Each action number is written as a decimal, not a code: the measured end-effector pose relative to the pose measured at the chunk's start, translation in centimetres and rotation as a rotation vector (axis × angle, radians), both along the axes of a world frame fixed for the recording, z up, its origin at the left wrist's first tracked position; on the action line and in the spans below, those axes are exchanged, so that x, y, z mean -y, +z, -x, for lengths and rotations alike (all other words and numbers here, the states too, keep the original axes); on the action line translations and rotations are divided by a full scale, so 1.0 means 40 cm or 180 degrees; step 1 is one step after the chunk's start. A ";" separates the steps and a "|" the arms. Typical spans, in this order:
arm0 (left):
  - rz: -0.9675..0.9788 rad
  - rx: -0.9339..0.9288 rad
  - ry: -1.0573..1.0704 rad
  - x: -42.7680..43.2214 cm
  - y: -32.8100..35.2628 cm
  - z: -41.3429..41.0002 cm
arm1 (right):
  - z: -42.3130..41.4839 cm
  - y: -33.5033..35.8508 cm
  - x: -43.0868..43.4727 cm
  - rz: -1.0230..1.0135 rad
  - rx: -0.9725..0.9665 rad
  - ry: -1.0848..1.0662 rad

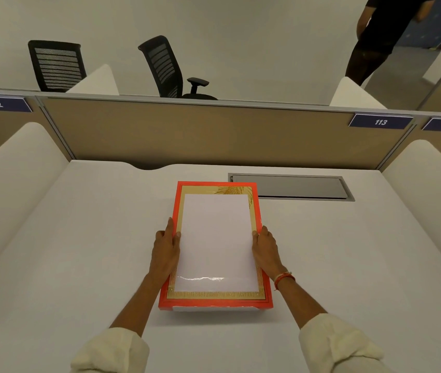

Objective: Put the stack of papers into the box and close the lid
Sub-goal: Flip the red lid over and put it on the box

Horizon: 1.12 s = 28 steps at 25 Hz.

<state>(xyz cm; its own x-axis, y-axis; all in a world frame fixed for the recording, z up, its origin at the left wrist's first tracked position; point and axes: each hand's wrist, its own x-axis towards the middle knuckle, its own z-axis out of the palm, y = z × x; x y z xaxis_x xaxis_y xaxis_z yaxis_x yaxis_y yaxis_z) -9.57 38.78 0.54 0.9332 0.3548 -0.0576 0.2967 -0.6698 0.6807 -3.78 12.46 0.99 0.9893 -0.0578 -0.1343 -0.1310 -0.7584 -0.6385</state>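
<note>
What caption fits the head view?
Both hands grip the red-rimmed box on the white desk.

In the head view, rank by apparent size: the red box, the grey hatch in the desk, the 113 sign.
1. red box
2. grey hatch, though it lies farther away
3. 113 sign, farthest
</note>
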 end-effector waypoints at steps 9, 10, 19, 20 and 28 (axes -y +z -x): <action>-0.0020 0.0036 -0.0001 0.004 -0.014 -0.016 | -0.018 -0.012 0.002 0.0081 -0.0047 -0.0039; 0.0008 0.0017 -0.0006 0.004 -0.014 -0.016 | -0.018 -0.012 0.003 0.0091 -0.0075 -0.0022; -0.1787 0.0529 -0.0723 0.055 0.005 -0.046 | -0.002 0.016 -0.052 0.1319 0.0847 0.0723; -0.1788 0.0498 -0.0837 0.062 0.002 -0.055 | -0.002 0.010 -0.060 0.1309 0.0818 0.0783; -0.1629 0.0020 -0.0951 0.063 -0.046 -0.092 | -0.012 -0.035 -0.069 0.1218 0.0588 0.0861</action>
